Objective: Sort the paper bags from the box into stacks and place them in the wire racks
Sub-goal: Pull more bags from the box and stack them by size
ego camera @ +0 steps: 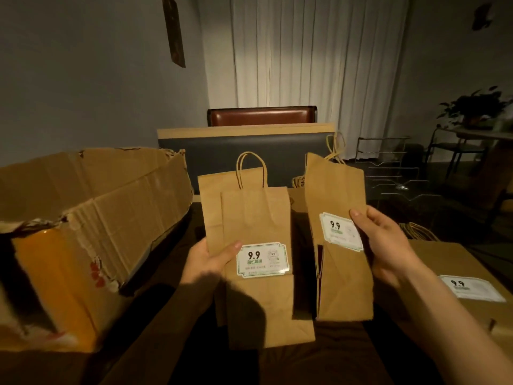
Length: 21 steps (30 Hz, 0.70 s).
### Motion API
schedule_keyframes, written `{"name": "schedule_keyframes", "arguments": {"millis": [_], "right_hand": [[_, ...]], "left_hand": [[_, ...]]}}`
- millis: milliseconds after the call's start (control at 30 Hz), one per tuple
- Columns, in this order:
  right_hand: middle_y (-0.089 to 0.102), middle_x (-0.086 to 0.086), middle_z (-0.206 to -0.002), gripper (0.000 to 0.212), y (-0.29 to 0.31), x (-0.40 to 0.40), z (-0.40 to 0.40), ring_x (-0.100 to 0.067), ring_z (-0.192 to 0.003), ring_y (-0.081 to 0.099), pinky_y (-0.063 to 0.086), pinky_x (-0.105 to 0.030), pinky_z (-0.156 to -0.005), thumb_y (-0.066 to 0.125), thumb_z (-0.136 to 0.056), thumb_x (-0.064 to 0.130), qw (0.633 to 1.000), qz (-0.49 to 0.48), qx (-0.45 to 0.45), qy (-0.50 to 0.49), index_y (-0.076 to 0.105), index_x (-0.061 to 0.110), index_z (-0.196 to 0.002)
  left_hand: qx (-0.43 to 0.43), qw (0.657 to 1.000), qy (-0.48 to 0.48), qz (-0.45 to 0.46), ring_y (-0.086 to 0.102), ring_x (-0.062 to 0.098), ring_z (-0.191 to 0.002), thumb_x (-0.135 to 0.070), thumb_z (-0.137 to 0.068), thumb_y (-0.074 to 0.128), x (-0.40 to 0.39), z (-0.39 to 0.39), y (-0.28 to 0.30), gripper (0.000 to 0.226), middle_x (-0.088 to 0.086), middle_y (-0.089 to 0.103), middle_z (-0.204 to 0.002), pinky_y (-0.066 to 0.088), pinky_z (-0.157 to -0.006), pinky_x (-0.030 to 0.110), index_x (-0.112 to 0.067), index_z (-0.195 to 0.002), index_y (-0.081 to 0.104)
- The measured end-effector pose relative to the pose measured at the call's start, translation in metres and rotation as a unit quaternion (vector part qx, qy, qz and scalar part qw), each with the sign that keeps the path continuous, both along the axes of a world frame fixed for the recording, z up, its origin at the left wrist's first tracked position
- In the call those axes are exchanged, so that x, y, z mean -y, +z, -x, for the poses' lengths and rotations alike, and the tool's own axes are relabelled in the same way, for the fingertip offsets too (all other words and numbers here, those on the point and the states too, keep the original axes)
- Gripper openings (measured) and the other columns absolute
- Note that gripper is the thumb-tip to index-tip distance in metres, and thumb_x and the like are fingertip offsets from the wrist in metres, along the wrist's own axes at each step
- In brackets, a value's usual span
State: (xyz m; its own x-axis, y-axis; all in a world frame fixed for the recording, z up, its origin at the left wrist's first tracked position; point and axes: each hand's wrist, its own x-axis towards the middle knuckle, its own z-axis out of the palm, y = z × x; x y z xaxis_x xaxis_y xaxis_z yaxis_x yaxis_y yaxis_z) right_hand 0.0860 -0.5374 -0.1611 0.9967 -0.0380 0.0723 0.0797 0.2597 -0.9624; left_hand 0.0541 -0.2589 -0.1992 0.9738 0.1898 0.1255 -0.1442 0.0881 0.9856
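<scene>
Head view: I see a dark table (172,273) before white curtains (305,51). My left hand (206,259) grips a flat kraft paper bag (249,218) with a 9.9 sticker; my right hand (385,245) grips another bag (336,190). Torn cardboard box (91,218) sits left, wire racks (397,176) right.

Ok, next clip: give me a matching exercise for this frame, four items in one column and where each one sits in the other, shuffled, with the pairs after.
Things
1. cardboard box
2. wire racks
3. bag in the left hand
4. flat bag with a 9.9 label

Places
A. lying on the table at the near right, under the right forearm
B. standing far right, behind the held bags
C. held upright at centre, its handles pointing up
D. open, at the left of the table

Pairs: 1-D, 2-B, 3-C, 4-A
</scene>
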Motion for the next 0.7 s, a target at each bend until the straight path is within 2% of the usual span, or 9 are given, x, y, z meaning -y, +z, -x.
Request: {"name": "schedule_keyframes", "arguments": {"millis": [67, 200, 333, 433, 500, 567, 600, 667, 700], "right_hand": [[0.075, -0.016, -0.101, 0.017, -0.006, -0.017, 0.007, -0.024, -0.084, 0.073, 0.060, -0.036, -0.068, 0.055, -0.098, 0.015, 0.998, 0.049, -0.008, 0.031, 0.066, 0.008, -0.110], [0.073, -0.023, -0.102, 0.017, -0.027, -0.055, 0.013, -0.029, -0.086, 0.071, 0.058, -0.043, -0.080, 0.060, -0.095, 0.010, 0.993, 0.076, -0.060, 0.065, 0.069, -0.002, -0.102], [0.074, -0.019, -0.105, 0.015, -0.018, -0.021, 0.005, -0.029, -0.085, 0.074, 0.059, -0.049, -0.079, 0.056, -0.098, 0.018, 0.998, -0.023, -0.058, -0.029, 0.068, 0.010, -0.103], [0.076, -0.012, -0.102, 0.018, -0.001, 0.009, 0.013, -0.025, -0.080, 0.075, 0.062, -0.042, -0.060, 0.052, -0.100, 0.023, 0.993, -0.100, -0.069, -0.015, 0.066, 0.016, -0.109], [0.076, -0.012, -0.098, 0.019, 0.007, 0.016, 0.018, -0.024, -0.078, 0.075, 0.061, -0.038, -0.056, 0.053, -0.099, 0.026, 0.990, -0.108, -0.087, 0.018, 0.065, 0.018, -0.111], [0.075, -0.015, -0.090, 0.024, 0.015, 0.013, 0.024, -0.026, -0.072, 0.074, 0.060, -0.039, -0.053, 0.053, -0.097, 0.029, 0.979, -0.134, -0.130, 0.084, 0.062, 0.016, -0.115], [0.074, -0.016, -0.088, 0.027, 0.017, 0.008, 0.027, -0.027, -0.068, 0.073, 0.060, -0.039, -0.051, 0.051, -0.097, 0.030, 0.969, -0.149, -0.155, 0.123, 0.060, 0.014, -0.117], [0.071, -0.018, -0.085, 0.033, 0.017, -0.008, 0.032, -0.027, -0.063, 0.072, 0.060, -0.037, -0.050, 0.050, -0.097, 0.031, 0.954, -0.152, -0.188, 0.179, 0.061, 0.007, -0.118], [0.070, -0.018, -0.082, 0.034, 0.016, -0.018, 0.034, -0.027, -0.061, 0.071, 0.059, -0.037, -0.049, 0.050, -0.097, 0.029, 0.950, -0.147, -0.188, 0.199, 0.062, 0.005, -0.118]], "left_hand": [[0.002, 1.000, 0.002, 0.008, 0.072, 0.028, -0.094, -0.010, -0.086, 0.068, 0.008, -0.001, 0.003, 0.029, 0.012, 0.074, -0.104, 0.056, -0.085, 0.044, -0.007, -0.115, 0.064], [-0.009, 1.000, 0.026, 0.004, 0.072, 0.016, -0.088, -0.028, -0.095, 0.058, 0.029, -0.003, 0.006, 0.021, 0.001, 0.075, -0.096, 0.058, -0.080, 0.033, -0.017, -0.110, 0.066], [-0.017, 0.998, 0.029, 0.056, 0.069, 0.018, -0.092, -0.029, -0.099, 0.049, 0.011, 0.003, 0.011, 0.022, 0.004, 0.073, -0.101, 0.053, -0.078, 0.032, -0.017, -0.110, 0.064], [0.008, 0.999, -0.002, 0.050, 0.069, 0.015, -0.096, -0.019, -0.096, 0.055, -0.004, 0.007, 0.012, 0.019, -0.004, 0.073, -0.103, 0.053, -0.074, 0.027, -0.022, -0.114, 0.062], [0.048, 0.998, -0.005, 0.026, 0.069, 0.016, -0.100, -0.010, -0.093, 0.059, -0.005, 0.009, 0.012, 0.023, -0.007, 0.074, -0.103, 0.055, -0.073, 0.024, -0.023, -0.111, 0.062], [0.128, 0.992, 0.006, -0.016, 0.065, 0.013, -0.110, -0.004, -0.088, 0.062, -0.008, 0.009, 0.012, 0.025, -0.008, 0.072, -0.109, 0.055, -0.085, 0.021, -0.022, -0.105, 0.066], [0.177, 0.981, 0.004, -0.077, 0.059, 0.008, -0.118, -0.008, -0.083, 0.068, -0.008, 0.012, 0.016, 0.023, -0.009, 0.067, -0.120, 0.050, -0.093, 0.018, -0.022, -0.101, 0.070], [0.259, 0.946, -0.018, -0.196, 0.040, 0.001, -0.135, -0.029, -0.070, 0.081, -0.006, 0.019, 0.022, 0.025, -0.010, 0.042, -0.148, 0.038, -0.105, 0.013, -0.022, -0.093, 0.077], [0.282, 0.937, -0.018, -0.208, 0.030, 0.002, -0.141, -0.041, -0.065, 0.082, -0.002, 0.022, 0.025, 0.033, -0.014, 0.030, -0.154, 0.034, -0.108, 0.014, -0.023, -0.092, 0.077]]}}
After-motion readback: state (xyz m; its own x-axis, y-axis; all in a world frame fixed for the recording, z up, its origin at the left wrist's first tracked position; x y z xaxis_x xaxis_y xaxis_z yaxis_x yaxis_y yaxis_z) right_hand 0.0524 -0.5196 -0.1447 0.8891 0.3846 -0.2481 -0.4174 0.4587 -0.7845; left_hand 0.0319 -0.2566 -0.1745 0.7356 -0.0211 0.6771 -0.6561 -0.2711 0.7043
